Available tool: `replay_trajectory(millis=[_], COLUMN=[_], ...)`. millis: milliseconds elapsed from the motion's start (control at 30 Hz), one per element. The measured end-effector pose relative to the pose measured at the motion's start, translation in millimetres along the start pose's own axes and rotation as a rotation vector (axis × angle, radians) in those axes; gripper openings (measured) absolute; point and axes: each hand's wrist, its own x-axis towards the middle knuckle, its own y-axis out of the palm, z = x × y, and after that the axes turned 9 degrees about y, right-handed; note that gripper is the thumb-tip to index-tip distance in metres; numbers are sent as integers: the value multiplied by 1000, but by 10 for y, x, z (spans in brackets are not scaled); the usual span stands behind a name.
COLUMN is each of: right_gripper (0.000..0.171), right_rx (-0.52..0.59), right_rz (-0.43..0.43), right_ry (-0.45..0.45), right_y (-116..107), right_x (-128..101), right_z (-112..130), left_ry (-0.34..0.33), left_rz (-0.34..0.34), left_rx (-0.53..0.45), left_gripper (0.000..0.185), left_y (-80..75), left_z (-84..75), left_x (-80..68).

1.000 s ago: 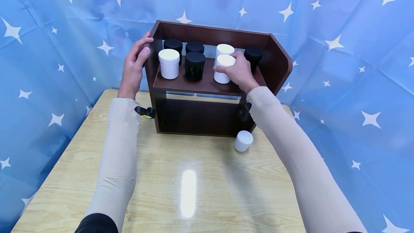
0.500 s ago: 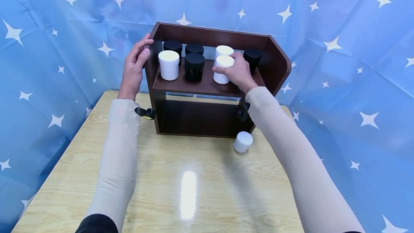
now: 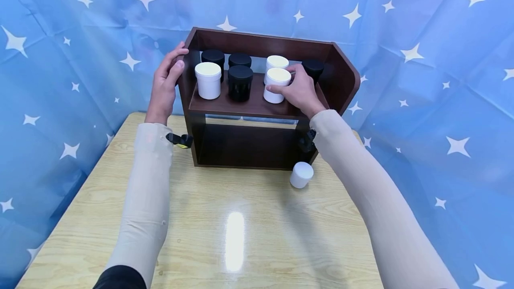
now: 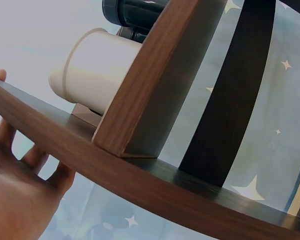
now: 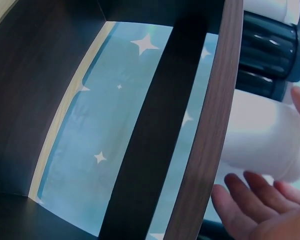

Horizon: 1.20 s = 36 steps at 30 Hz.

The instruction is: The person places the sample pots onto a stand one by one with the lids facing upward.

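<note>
Barely anything shifts since a second ago: the right hand [image 3: 299, 90] stays curled around the front white jar [image 3: 275, 85] on the upper board of the brown shelf [image 3: 345, 79], its grip clamped on it. The left hand [image 3: 166, 81] still clasps the shelf's left wall. Another white jar [image 3: 301, 175] stands on the surface below.

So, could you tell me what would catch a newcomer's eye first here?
Probably the dark wooden shelf at the table's far edge, its upper board holding black and white jars. The right hand grips the front white jar, while the left hand holds the shelf's left side.
</note>
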Motion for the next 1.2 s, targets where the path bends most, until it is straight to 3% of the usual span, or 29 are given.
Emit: replay_trajectory(millis=[667, 1200], right_gripper=[85, 60], right_rx=[28, 178], right_rz=[24, 65], right_ry=[32, -132], right_y=[-320, -396], right_x=[-355, -954], right_z=[-467, -846], left_ry=[-10, -6], left_rz=[-10, -10], left_rx=[-4, -9], left_gripper=[38, 37], left_y=[-26, 38], left_z=[58, -138], left_x=[-25, -39])
